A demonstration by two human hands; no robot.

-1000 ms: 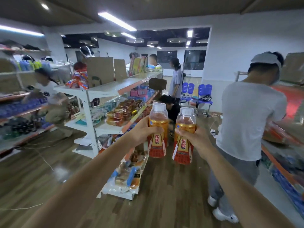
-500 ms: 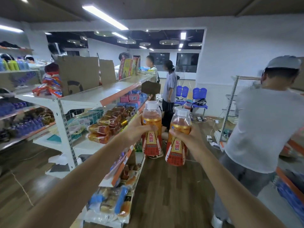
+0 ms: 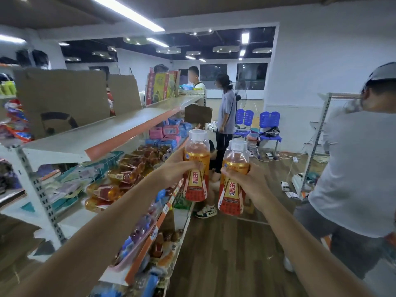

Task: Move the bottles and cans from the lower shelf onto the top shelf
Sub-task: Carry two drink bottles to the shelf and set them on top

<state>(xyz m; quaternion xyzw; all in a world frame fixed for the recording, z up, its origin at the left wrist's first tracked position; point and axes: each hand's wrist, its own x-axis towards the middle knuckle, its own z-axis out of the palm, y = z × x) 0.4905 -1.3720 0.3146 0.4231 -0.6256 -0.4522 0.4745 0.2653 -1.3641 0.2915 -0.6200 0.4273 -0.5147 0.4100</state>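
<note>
At the far left a sheet of cardboard stands upright along the back of the top shelf. The grey board in front of it runs bare to its orange front edge. On the lower shelf under it, a heap of amber bottles lies on its side, with flat packets to the left and pink and blue packs further along.

Both of the person's bare arms reach out into the aisle, just off the front edge of the shelves. The left hand is wrapped round a bottle just below its shoulder, thumb and fingers curled onto it. It holds the bottle upright in the air, at about the height of the lower shelf and below the top one. The bottle has a clear cap, orange drink inside and a red and gold label.

Just beside it, a little lower and nearer, the right hand grips a second bottle of the same kind, fingers closed round its upper part. This one is upright too. The two bottles are close but I cannot tell whether they touch.

Beyond them a person in a grey shirt stands by two blue chairs. At the right edge a person in a white shirt faces away, towards a metal rack.
</note>
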